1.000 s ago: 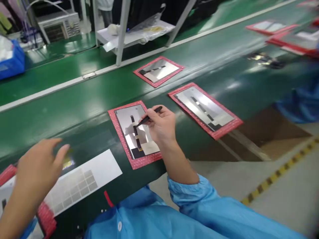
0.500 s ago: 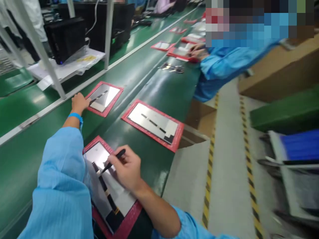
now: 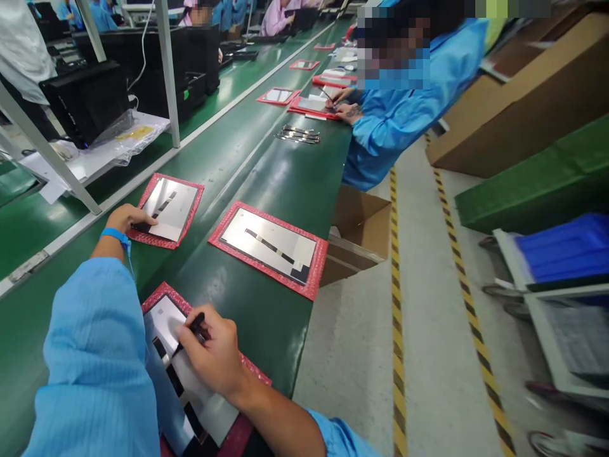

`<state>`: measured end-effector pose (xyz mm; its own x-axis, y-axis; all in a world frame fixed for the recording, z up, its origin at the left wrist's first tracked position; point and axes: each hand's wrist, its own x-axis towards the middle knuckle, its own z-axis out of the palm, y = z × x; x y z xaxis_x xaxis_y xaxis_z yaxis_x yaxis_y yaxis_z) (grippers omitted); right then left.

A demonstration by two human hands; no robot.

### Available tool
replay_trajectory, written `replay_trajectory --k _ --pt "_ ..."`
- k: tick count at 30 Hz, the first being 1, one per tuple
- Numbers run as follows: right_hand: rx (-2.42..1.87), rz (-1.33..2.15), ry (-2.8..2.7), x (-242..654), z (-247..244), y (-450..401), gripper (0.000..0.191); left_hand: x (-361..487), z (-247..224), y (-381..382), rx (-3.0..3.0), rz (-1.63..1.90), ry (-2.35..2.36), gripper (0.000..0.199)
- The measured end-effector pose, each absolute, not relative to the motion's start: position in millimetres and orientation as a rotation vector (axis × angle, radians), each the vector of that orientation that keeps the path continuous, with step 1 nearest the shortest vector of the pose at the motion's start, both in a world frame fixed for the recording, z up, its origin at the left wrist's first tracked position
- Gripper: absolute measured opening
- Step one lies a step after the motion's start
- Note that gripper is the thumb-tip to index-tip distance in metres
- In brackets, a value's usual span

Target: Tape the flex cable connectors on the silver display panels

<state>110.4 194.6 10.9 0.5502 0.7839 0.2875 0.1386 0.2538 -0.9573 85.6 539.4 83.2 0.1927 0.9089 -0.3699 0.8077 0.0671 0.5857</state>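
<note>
Over the near panel (image 3: 207,397): our right hand (image 3: 212,349) is closed around a slim black tool (image 3: 196,322), knuckles up, tool slanting down beside the dark strip (image 3: 176,381).
Far panel (image 3: 178,216): our left hand (image 3: 126,219) reaches forward, palm down, thumb out over its near-left corner; we cannot tell how firmly the fingers grip.
Since a second ago: our left hand has gone from beside the white sheet to the far panel; our right still has the tool over the near panel.
Middle panel (image 3: 285,244): beside the table's right edge, on red bubble wrap (image 3: 316,276) like the other two.
Table (image 3: 266,171): green and glossy, metal pieces (image 3: 299,134) lying farther up.
Right edge: an open cardboard box (image 3: 371,222) below, a blue-sleeved person (image 3: 380,152) beyond.
Floor: grey (image 3: 352,355), with yellow-black tape (image 3: 398,317).
</note>
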Motion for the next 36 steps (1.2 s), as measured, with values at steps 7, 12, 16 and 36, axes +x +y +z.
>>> replay_trajectory --k 7,12,16,36 --pt "-1.236 0.545 -0.717 122 9 195 0.021 82 147 468 1.336 0.428 1.448 0.038" --pt "-1.138 0.532 -0.416 142 7 193 0.034 32 184 377 1.162 0.82 1.31 0.023" --pt "-0.961 0.455 -0.186 165 -9 197 0.039 -22 165 251 1.085 1.02 1.184 0.019" --pt "-0.941 0.902 -0.879 72 33 47 0.025 -79 65 -27 1.372 0.817 1.811 0.02"
